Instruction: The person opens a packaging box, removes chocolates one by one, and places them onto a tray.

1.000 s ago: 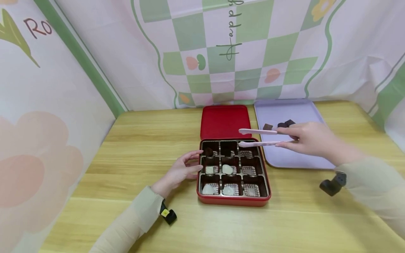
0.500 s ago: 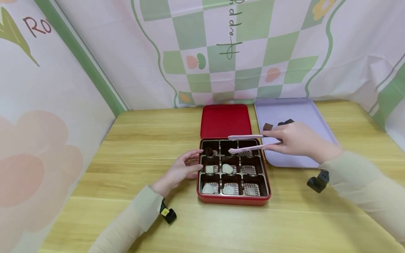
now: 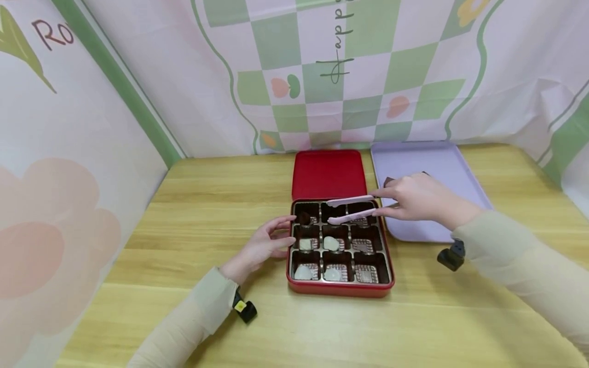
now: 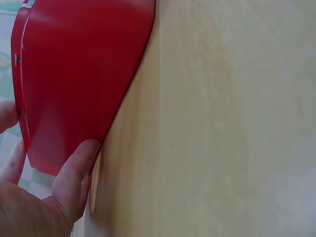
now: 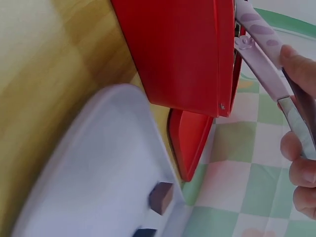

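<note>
A red tin box (image 3: pixel 340 290), divided into three rows of compartments, stands in the head view. My left hand (image 3: pixel 261 246) touches its left side, thumb against the red wall (image 4: pixel 79 89) in the left wrist view. My right hand (image 3: pixel 418 199) grips pale pink tongs (image 3: pixel 352 216) by their handle end. The tips are apart over the back middle compartment; whether a dark piece lies under them I cannot tell. A dark chocolate (image 3: pixel 304 219) sits in the back left compartment. Several white pieces (image 3: pixel 331 243) lie in the left and middle compartments of the nearer rows.
Behind the box lies a red lid (image 3: pixel 329 176). A lilac tray (image 3: pixel 414 153) stands right of it, with brown chocolate (image 5: pixel 161 197) and a darker piece (image 5: pixel 145 232), partly hidden by my right hand in the head view. A patterned cloth (image 3: pixel 317 92) hangs behind the table.
My right hand has moved left with the tongs, whose tips went from the back right compartment to the back middle one. My left hand stays at the box's side.
</note>
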Available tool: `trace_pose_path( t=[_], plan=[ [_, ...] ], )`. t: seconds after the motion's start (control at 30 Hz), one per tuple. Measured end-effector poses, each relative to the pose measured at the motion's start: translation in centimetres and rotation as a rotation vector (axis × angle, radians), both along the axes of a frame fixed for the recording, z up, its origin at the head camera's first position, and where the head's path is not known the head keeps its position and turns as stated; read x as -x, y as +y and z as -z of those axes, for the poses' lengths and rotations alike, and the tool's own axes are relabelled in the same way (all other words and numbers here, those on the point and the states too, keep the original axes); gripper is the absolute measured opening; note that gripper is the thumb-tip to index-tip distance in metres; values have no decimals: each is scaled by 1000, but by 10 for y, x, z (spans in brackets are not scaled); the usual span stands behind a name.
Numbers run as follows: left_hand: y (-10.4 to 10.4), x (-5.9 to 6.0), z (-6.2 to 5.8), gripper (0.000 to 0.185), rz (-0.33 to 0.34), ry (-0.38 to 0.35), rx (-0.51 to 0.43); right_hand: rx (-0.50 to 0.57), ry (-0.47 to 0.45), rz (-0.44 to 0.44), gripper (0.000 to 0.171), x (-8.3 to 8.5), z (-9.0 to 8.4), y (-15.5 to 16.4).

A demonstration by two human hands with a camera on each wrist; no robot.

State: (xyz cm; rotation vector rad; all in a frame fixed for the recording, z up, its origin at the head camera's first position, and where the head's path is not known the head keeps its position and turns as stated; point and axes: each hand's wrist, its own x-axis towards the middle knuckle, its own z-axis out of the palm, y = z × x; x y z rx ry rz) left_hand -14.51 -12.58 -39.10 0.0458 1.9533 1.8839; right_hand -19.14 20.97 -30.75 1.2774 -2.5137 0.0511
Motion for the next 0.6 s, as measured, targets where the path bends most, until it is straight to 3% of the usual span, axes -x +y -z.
trace_pose_path(
  t=[0.17,0.3,0.43,0.6],
  plan=[
    [-1,0,-1,57,-6,0,1,-94,-55,-10,34,7,-12,-11],
    [-1,1,-1,57,-3,0,0,-158,-29,-47,30,10,-18,-22],
    [0,1,-1,57,0,-6,0,-197,3,-78,25,11,-18,-31],
    [0,1,0,57,2,-2,-2,-200,-32,-72,22,12,-14,-34]
  ],
)
